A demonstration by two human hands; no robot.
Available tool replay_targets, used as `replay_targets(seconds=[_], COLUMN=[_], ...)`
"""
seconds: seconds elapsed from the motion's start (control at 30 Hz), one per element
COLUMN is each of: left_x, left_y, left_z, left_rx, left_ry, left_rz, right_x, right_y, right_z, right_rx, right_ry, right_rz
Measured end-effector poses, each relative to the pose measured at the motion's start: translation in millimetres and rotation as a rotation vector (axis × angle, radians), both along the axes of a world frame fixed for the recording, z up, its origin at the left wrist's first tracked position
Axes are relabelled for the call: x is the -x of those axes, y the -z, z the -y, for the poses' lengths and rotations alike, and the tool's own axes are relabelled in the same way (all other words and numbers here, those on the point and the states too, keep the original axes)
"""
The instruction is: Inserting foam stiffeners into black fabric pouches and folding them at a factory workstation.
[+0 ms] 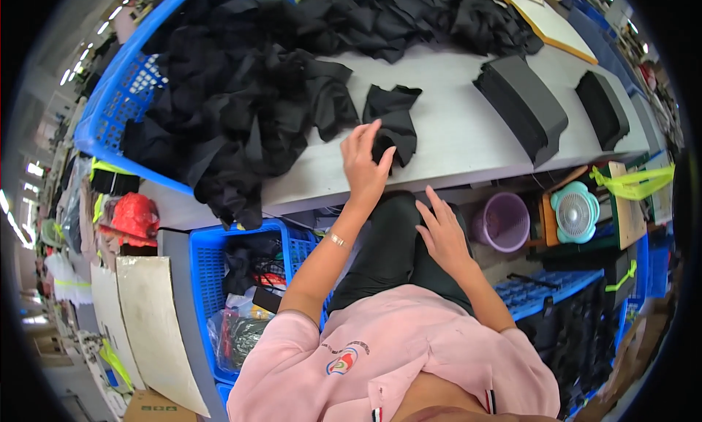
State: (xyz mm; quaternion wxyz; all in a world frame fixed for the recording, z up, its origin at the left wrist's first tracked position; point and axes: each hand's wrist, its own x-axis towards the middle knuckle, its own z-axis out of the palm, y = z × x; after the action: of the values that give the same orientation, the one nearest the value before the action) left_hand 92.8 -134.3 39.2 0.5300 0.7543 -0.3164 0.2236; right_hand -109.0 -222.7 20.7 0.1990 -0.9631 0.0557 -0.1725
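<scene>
A single black fabric piece (401, 118) lies slightly crumpled near the table's front edge. My left hand (363, 162) is at its near left corner, thumb and fingers apart; whether the fingertips touch the cloth I cannot tell. Over my lap, just off the table edge, my right hand (444, 238) hangs with its fingers spread and holds nothing. To the left of the single piece a big loose heap of black fabric pieces (256, 93) spills onto the table. Two neat stacks of black pieces, a larger stack (523, 104) and a smaller stack (603, 109), stand on the right.
The heap spills from a blue plastic basket (121, 126) at the table's left. Below the white table (446, 129) are a purple bin (503, 221), a small turquoise fan (575, 211) and a blue crate (208, 276) of bags. A yellow-edged board (548, 20) lies at the far right.
</scene>
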Motion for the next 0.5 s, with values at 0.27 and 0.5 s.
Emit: replay_targets(seconds=[0.27,0.5], left_x=[57,94], left_y=[-7,-35], left_z=[20,-22], left_rx=[-0.011,0.024], left_ry=[0.325,0.369], left_rz=[-0.022,-0.26], right_x=[-31,-64], right_y=[-4,-13], right_z=[10,23], right_rx=[-0.276,-1.647], right_ry=[0.073,0.039], right_rz=[0.289,0.37])
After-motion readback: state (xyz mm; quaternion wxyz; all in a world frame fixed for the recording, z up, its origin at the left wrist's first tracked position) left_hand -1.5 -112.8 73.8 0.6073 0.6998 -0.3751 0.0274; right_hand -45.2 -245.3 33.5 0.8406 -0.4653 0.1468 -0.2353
